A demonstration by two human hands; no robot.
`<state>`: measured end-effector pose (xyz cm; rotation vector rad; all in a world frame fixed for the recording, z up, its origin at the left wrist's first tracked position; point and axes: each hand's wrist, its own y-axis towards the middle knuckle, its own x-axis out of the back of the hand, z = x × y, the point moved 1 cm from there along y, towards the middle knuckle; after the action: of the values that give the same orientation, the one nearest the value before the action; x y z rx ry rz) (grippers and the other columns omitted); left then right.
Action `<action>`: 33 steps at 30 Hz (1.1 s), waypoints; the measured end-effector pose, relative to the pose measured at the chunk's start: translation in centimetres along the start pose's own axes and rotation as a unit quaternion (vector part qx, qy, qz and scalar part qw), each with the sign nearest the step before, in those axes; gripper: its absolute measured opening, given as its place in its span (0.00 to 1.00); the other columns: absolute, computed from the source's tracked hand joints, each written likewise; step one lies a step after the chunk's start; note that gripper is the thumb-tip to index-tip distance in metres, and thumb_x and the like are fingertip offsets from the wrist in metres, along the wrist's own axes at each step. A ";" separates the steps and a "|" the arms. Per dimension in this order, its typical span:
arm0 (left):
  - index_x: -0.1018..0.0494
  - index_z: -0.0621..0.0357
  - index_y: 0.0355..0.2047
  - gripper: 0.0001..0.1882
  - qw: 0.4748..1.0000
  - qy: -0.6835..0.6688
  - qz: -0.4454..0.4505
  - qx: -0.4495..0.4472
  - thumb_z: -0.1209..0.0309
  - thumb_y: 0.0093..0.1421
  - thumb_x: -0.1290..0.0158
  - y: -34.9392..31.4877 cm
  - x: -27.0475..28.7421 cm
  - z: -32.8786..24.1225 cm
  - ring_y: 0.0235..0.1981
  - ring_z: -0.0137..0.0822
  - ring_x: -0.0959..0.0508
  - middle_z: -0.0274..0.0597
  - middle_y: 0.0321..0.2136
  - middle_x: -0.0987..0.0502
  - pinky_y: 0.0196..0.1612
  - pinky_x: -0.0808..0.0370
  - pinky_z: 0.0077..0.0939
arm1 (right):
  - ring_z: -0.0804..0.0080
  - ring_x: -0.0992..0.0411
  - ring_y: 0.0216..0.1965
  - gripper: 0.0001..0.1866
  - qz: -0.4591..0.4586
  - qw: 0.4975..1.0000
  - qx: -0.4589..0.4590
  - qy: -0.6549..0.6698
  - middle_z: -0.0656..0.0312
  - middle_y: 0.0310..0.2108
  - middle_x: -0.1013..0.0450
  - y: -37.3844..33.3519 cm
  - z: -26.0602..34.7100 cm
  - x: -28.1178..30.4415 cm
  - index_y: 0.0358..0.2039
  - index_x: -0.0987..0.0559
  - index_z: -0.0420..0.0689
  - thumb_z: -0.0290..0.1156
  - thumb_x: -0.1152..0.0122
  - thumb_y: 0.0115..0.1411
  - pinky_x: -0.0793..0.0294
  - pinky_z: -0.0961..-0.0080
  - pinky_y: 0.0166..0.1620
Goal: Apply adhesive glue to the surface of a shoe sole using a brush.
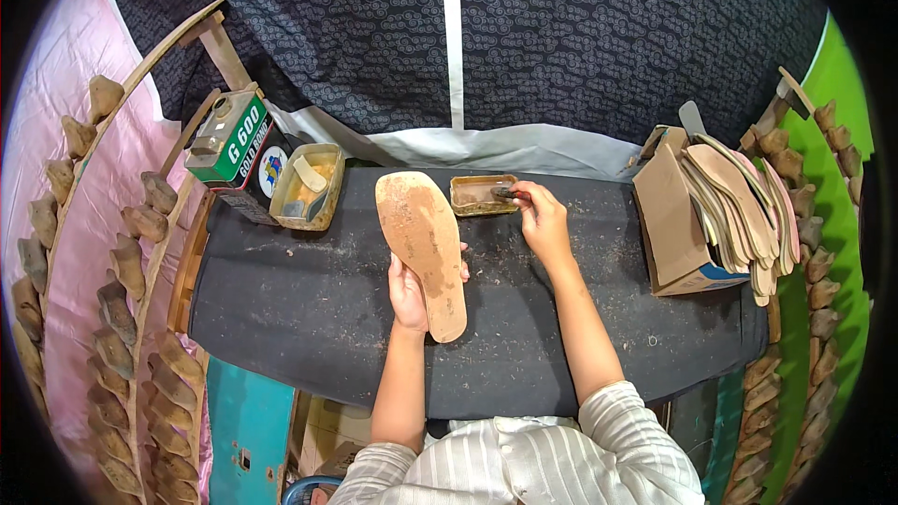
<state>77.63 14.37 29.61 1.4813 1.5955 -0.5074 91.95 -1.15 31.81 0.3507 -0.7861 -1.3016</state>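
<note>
The left hand (408, 292) held a tan insole (409, 215) upright over the middle of the table (299, 290), fingers wrapped round its edges; a darker brown patch ran down its face. The right hand (543, 210) was nearly closed, its fingertips pinching a small dark piece (504, 194) at the right end of a shallow rectangular tray (479, 210); what the piece was could not be told.

At the left, a green, black and white metal can (234, 154) stood behind a cut-down plastic tub (301, 223), which partly covered it. A pale flat scraper (311, 174) rested in the tub. To the right, a cardboard box (669, 224) was crowded with upright insoles (739, 201), some leaning over its side.

Black cloth covered the table, strewn with crumbs and pale scraps. Behind hung a dark patterned curtain (327, 28) with a white strip. Wooden racks of shoe lasts (118, 310) flanked both sides, against a pink sheet (89, 28) at left and a green one (837, 84) at right.
</note>
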 end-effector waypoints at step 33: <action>0.43 0.63 0.58 0.34 0.985 0.054 0.094 0.133 0.48 0.64 0.74 -1.0 -0.2 2.1 0.34 0.43 0.23 0.59 0.45 0.28 0.40 0.26 0.36 | 0.60 0.24 0.31 0.09 -0.145 0.954 0.261 0.005 0.52 0.32 0.24 -2.5 11.0 4.9 0.32 0.24 0.38 0.21 0.42 0.48 0.25 0.69 0.34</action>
<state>77.37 12.43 28.40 1.8682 1.4918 -0.5562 82.86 -4.32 39.45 0.9242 -1.0984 -1.3462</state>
